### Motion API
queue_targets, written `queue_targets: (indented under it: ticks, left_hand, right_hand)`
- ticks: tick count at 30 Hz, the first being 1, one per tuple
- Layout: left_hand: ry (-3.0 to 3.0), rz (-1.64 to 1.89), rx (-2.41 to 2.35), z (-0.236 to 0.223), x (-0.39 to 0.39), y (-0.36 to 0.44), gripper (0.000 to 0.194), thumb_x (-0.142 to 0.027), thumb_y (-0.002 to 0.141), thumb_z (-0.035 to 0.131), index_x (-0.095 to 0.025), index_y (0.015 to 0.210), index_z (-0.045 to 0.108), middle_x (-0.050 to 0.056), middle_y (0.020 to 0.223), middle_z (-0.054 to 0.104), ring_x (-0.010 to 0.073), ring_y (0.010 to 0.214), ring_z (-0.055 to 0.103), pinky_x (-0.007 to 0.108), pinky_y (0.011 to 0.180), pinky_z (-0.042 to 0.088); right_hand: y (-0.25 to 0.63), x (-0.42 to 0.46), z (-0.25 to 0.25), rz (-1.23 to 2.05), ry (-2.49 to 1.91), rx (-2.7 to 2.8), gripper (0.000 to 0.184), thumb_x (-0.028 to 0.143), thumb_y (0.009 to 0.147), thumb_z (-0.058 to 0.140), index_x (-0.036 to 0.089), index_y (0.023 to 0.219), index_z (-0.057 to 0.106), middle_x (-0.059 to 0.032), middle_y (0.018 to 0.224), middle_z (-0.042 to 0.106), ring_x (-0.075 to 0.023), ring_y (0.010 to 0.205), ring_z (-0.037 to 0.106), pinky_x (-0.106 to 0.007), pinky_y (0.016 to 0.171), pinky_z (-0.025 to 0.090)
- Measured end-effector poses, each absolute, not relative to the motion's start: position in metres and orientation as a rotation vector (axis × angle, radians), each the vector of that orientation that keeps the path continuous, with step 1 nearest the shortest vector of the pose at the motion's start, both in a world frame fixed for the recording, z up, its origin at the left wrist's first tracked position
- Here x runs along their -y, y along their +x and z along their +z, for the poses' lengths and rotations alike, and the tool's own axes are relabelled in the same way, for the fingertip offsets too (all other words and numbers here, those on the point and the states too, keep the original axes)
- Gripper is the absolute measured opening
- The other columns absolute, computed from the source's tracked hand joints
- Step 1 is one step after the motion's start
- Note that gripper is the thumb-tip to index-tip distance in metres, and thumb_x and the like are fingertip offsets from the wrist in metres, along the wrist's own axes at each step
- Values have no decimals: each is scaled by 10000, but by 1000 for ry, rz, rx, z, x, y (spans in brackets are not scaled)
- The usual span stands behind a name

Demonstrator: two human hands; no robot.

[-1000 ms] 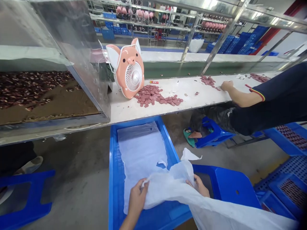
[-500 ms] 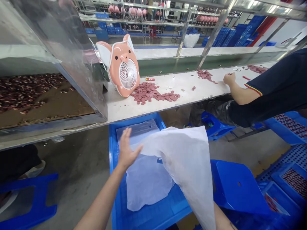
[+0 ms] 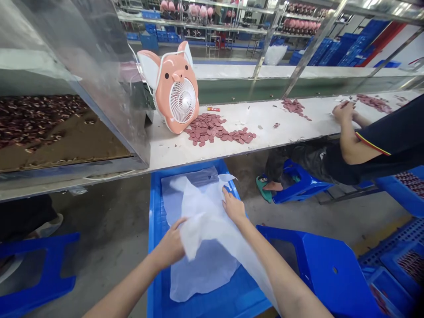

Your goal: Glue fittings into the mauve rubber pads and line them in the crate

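A thin white sheet (image 3: 205, 207) hangs crumpled and partly blurred over a blue plastic tray (image 3: 153, 265). My left hand (image 3: 172, 243) is closed on its near left edge. My right hand (image 3: 234, 207) grips its right side, with part of the sheet trailing beneath my forearm. Inside the tray, more white sheeting (image 3: 198, 280) lies flat on the bottom, partly covered by the raised sheet.
Beyond the tray runs a white workbench (image 3: 172, 152) with a pig-shaped fan (image 3: 179, 92) and piles of reddish-brown discs (image 3: 208, 128). A blue stool (image 3: 331, 265) stands at right. A co-worker (image 3: 361, 145) sits along the bench. A metal housing (image 3: 109, 119) rises at left.
My right hand has swung the sheet leftward and forward over the tray. My left hand, open before, has come down and closed on the sheet's edge. The co-worker's hands have shifted right.
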State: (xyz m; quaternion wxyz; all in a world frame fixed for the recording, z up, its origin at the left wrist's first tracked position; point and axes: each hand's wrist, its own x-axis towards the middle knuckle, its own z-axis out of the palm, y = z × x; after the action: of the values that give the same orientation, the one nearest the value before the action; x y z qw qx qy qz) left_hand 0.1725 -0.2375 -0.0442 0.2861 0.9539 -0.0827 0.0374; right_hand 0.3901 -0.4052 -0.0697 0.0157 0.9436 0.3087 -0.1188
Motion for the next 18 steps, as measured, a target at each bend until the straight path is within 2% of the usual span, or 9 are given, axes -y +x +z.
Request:
queue_targets:
  ticks: [2,5,7,10,13,15,18]
  left_hand:
    - [2576,40,241,-62,237,134,289,-94,889,515,-251,1001,730,55,1094,746,238,1147,618,485,1134,348]
    - [2606,-94,205,-84,242,105,437,-81,873,498,-283,1229,649,50,1267,689,244,1224,585,456,1155,333]
    - [2614,-183,156,-96,251,100,511,-43,854,476,-274,1291,606,56,1323,657,252,1271,553,457,1158,329]
    - [2606,-299,81,-114,264,101,595,47,822,407,-281,1272,619,45,1340,648,241,1344,482,486,1167,312]
    - [2579,-382,-2,-129,272,100,671,76,796,383,-298,1317,582,48,1441,558,236,1393,410,517,1166,299]
    - [2551,-416,-61,-136,274,98,666,57,791,398,-309,1315,585,44,1469,522,244,1402,393,535,1164,290]
    - [2495,-429,-139,-139,276,93,594,3,792,438,-316,1251,640,34,1431,566,248,1387,419,535,1166,281]
  right_hand:
    - [401,403,-81,-382,2965,-984,342,343,958,578,181,1258,542,-83,1200,600,-209,980,633,-409,828,563]
    - [407,403,-97,-398,3014,-988,343,340,963,570,186,1268,536,-85,1196,604,-205,973,636,-407,828,564]
    - [408,404,-106,-410,3044,-994,354,346,965,566,188,1279,529,-87,1197,605,-208,977,637,-413,836,561]
    - [410,404,-114,-427,3087,-1010,390,361,964,564,192,1311,508,-96,1232,592,-224,1017,628,-438,868,549]
    - [411,405,-118,-426,3128,-1028,420,359,954,580,194,1330,492,-103,1276,567,-241,1060,613,-459,891,538]
    - [409,404,-117,-394,3162,-1032,440,354,943,596,191,1336,484,-108,1307,545,-256,1095,596,-472,902,532]
    - [403,404,-116,-306,3226,-1026,446,337,938,603,195,1342,479,-113,1357,505,-281,1175,549,-505,949,503]
